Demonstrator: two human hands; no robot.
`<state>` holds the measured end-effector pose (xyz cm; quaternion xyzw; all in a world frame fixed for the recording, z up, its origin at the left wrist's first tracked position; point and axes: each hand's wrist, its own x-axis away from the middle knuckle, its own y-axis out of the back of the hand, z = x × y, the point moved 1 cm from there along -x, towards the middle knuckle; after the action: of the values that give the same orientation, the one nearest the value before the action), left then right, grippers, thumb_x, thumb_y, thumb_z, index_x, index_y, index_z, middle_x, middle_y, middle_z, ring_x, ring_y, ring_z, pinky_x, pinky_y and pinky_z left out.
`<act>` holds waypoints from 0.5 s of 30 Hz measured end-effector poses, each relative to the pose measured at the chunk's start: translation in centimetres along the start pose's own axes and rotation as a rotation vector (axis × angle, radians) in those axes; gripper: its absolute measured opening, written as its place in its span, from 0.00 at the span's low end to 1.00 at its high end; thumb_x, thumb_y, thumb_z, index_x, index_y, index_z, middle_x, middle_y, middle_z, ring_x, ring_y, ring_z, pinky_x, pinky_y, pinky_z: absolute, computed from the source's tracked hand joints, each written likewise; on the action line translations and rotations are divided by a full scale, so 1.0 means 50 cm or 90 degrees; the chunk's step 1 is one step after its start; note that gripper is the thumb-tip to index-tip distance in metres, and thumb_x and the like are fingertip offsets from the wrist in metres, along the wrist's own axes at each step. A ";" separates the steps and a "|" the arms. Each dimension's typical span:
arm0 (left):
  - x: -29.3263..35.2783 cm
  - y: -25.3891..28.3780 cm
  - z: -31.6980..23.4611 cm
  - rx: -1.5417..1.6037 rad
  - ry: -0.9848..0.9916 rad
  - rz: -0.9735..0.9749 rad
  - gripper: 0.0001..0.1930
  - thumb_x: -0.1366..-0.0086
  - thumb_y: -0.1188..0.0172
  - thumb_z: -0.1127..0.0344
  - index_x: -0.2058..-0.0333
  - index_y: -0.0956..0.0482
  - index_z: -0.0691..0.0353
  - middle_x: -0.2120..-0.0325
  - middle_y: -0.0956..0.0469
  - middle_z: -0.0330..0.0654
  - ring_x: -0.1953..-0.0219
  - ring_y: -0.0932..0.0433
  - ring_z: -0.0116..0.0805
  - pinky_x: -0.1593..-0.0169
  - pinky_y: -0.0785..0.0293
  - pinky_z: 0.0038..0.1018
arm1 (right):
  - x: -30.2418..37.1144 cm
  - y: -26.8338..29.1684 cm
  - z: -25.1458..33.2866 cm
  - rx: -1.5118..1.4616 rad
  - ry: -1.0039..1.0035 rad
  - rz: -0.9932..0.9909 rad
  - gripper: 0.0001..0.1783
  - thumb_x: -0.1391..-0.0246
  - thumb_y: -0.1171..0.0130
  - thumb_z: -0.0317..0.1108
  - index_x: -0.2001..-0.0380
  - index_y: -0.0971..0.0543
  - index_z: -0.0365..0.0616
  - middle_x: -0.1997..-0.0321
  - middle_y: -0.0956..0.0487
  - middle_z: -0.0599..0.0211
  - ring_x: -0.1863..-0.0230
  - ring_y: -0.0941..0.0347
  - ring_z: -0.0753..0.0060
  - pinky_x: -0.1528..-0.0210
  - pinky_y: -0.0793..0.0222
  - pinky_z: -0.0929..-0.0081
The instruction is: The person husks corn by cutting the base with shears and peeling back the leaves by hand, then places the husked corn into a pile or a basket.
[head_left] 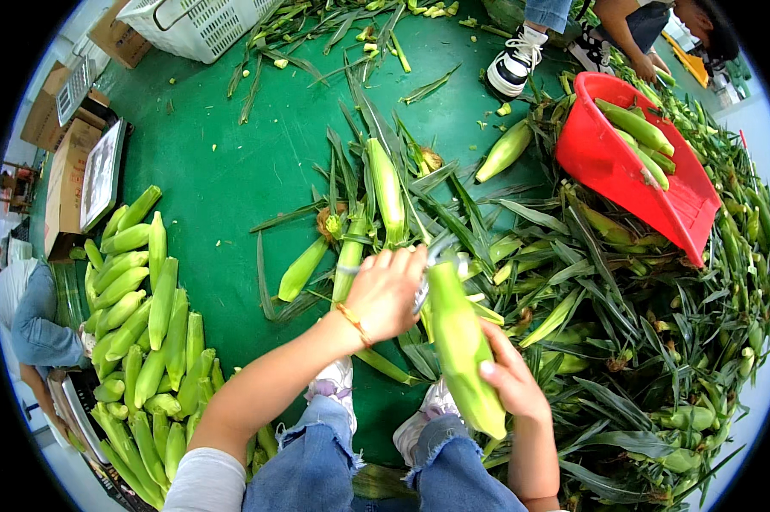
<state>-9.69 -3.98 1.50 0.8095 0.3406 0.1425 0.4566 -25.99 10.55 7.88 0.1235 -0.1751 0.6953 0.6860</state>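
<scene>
My right hand (pixel 516 375) is closed round an ear of corn (pixel 463 350) still in its pale green husk, held tilted in front of my knees. My left hand (pixel 383 292) is closed on a shiny metal tool (pixel 440 253), smeared by motion, at the ear's upper end. Whether it is shears or a knife I cannot tell. Beyond my hands, more ears lie on the green floor among torn leaves: one partly opened ear (pixel 387 192), one ear (pixel 302 270) to the left and another ear (pixel 504 151) to the right.
A stack of trimmed ears (pixel 150 328) lines the left. Leafy corn is heaped (pixel 632 341) along the right, with a red scoop-shaped basket (pixel 573 128) holding several ears on it. A white crate (pixel 210 34), cardboard boxes (pixel 71 175) and co-workers at far right and left surround the floor.
</scene>
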 end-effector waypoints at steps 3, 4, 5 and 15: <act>0.002 0.007 -0.026 -0.286 -0.115 -0.006 0.27 0.47 0.48 0.67 0.48 0.34 0.71 0.63 0.29 0.45 0.59 0.31 0.41 0.52 0.35 0.35 | -0.040 0.022 0.028 0.503 0.007 -0.048 0.34 0.45 0.50 0.47 0.40 0.42 0.41 0.45 0.30 0.43 0.47 0.31 0.46 0.46 0.35 0.60; -0.001 0.013 -0.032 -0.330 -0.125 -0.032 0.26 0.47 0.46 0.66 0.49 0.33 0.69 0.64 0.28 0.45 0.58 0.31 0.41 0.51 0.36 0.34 | -0.049 0.048 0.011 0.470 -0.057 -0.132 0.33 0.45 0.50 0.46 0.40 0.42 0.41 0.46 0.30 0.43 0.47 0.30 0.47 0.47 0.35 0.60; -0.002 0.015 -0.040 -0.375 -0.129 -0.056 0.24 0.47 0.44 0.65 0.51 0.33 0.68 0.64 0.28 0.45 0.57 0.31 0.41 0.51 0.36 0.34 | -0.056 0.078 -0.008 0.433 -0.121 -0.209 0.33 0.45 0.50 0.45 0.40 0.42 0.41 0.46 0.29 0.44 0.48 0.30 0.47 0.48 0.34 0.60; 0.166 -0.039 -0.015 1.021 0.388 0.097 0.27 0.45 0.34 0.68 0.50 0.37 0.63 0.55 0.29 0.41 0.59 0.25 0.28 0.55 0.27 0.28 | -0.042 -0.046 -0.049 -0.097 -0.019 -0.084 0.30 0.42 0.53 0.36 0.39 0.44 0.34 0.34 0.43 0.54 0.35 0.46 0.62 0.35 0.53 0.66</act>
<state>-4.89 2.84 -0.38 0.8347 0.3908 0.1003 -0.3750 -23.46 9.64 4.97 0.0929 -0.2289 0.6312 0.7352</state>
